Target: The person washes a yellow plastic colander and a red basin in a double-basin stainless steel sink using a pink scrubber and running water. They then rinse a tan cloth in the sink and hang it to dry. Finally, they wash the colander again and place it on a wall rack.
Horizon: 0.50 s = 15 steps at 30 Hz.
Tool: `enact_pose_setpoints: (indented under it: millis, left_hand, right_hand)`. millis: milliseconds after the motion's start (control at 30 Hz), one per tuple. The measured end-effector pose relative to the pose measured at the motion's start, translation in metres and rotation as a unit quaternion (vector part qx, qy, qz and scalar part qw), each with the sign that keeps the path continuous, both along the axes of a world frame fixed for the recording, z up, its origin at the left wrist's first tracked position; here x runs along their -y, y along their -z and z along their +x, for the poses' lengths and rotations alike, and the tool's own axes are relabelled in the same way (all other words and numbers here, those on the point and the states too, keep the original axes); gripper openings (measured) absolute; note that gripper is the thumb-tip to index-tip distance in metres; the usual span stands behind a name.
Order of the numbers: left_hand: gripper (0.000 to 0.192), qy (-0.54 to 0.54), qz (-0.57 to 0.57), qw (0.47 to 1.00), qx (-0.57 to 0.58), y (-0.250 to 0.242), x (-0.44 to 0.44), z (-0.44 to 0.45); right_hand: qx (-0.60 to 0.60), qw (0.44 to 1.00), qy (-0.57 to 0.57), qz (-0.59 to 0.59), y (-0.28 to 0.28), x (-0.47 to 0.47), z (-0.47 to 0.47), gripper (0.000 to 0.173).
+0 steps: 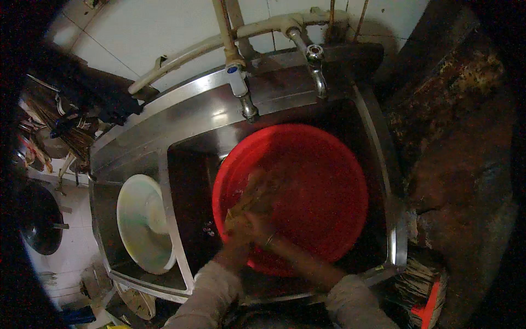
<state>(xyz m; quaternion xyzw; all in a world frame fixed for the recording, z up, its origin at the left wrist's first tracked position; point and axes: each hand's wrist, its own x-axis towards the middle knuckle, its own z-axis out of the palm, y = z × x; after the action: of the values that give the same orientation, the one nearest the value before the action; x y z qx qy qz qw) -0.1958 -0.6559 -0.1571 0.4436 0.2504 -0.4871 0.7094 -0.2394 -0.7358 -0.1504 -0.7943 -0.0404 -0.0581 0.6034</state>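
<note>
A large red plastic basin point(361, 197) sits in the right bowl of a stainless steel sink point(164, 197). Over its left part, my left hand point(236, 232) and my right hand point(261, 224) are close together around a limp yellowish-brown bundle point(263, 187). Dim light and blur hide whether the bundle is cloth or leaves. A thin bangle point(270, 239) circles my right wrist. Long pale sleeves cover both forearms. My fingers are hard to make out against the bundle.
A pale plastic bowl point(141, 224) leans in the left sink bowl. Two taps point(246, 105) point(318, 76) reach over the sink from a wall pipe point(181, 68). A black pan point(41, 218) is at the far left. A brush with a red part point(429, 300) stands at the lower right.
</note>
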Motion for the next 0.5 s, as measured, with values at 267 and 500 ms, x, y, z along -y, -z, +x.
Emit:
enact_pose_setpoints:
  millis: [267,500]
  left_hand:
    - [0.053,-0.028,-0.084,0.996,-0.005,0.007,-0.021,-0.05]
    - [0.058,0.006,0.006,0.994,-0.109,0.01,-0.008,-0.016]
  right_hand:
    - [-0.201,0.946,0.253,0.02,0.151,0.194,-0.031,0.034]
    - [-0.1,0.976,0.179,0.067,0.092,0.029,-0.03,0.035]
